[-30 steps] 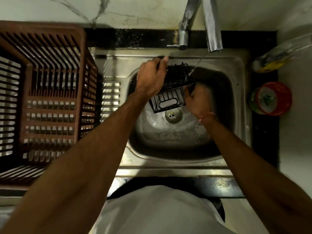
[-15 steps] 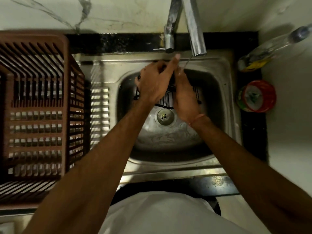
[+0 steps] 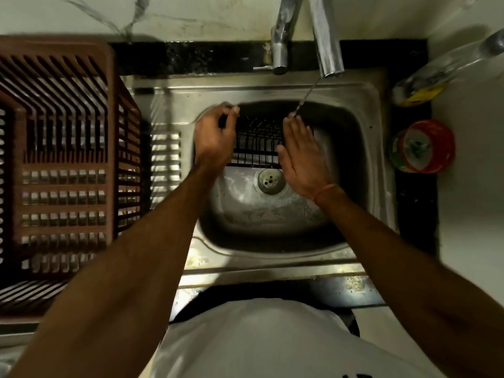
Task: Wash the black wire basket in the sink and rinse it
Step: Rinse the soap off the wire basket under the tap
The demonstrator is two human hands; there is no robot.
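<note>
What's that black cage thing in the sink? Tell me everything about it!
It is a small black wire basket, made of thin dark bars with gaps between them. It is held over the steel sink, just behind the round drain. The left hand grips its left end, and the right hand presses flat, with straight fingers, against its right side. A thin stream from the tap falls near its right end. Its ends are hidden by the hands.
</note>
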